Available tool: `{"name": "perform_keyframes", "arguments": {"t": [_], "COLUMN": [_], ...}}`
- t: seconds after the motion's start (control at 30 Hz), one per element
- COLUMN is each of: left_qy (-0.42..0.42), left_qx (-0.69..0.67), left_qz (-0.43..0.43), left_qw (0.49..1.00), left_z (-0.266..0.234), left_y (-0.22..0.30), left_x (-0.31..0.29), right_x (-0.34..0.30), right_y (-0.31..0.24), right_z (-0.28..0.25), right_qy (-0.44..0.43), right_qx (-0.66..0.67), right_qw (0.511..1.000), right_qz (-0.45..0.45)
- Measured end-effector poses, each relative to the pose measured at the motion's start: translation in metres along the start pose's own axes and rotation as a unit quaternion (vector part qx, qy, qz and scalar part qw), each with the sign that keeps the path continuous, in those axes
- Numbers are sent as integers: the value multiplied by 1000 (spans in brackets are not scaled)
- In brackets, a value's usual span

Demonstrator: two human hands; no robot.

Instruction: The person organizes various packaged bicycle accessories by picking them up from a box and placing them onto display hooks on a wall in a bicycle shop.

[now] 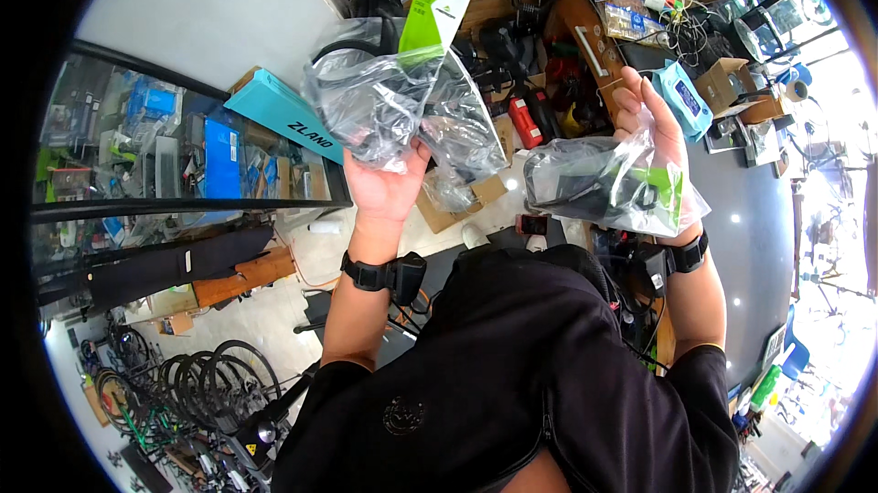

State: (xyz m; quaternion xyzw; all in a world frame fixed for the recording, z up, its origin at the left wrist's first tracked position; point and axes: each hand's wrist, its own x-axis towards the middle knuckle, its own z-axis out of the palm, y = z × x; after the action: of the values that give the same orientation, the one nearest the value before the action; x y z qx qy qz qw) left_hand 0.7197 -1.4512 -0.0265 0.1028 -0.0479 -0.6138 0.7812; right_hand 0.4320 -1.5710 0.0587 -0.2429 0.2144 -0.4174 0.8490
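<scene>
Two lots held, clear plastic bagging, dark contents. Left lot (370,95): green-and-white card (434,19) projecting at top; gripped from below by my left hand (384,184). Right lot (594,187): green card inside (675,196); upper edge pinched in my right hand (658,113). Teal box (285,113) beside left lot; dark counter (745,209) right of right lot.

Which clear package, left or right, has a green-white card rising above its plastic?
The left package, in the left hand: its card stands above the plastic. On the right package, in the right hand, green shows only through plastic.
</scene>
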Motion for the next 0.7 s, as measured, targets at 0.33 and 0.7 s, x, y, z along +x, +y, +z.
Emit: {"name": "perform_keyframes", "arguments": {"t": [0.33, 0.7], "left_qy": [8, 75], "left_qx": [55, 95], "left_qz": [37, 30], "left_qw": [998, 992], "left_z": [-20, -32], "left_y": [24, 35], "left_x": [-14, -30], "right_x": [-33, -35], "right_y": [39, 16], "right_z": [-59, -84], "right_qy": [292, 243], "right_qx": [-87, 22], "right_qw": [950, 969], "right_qz": [65, -47]}}
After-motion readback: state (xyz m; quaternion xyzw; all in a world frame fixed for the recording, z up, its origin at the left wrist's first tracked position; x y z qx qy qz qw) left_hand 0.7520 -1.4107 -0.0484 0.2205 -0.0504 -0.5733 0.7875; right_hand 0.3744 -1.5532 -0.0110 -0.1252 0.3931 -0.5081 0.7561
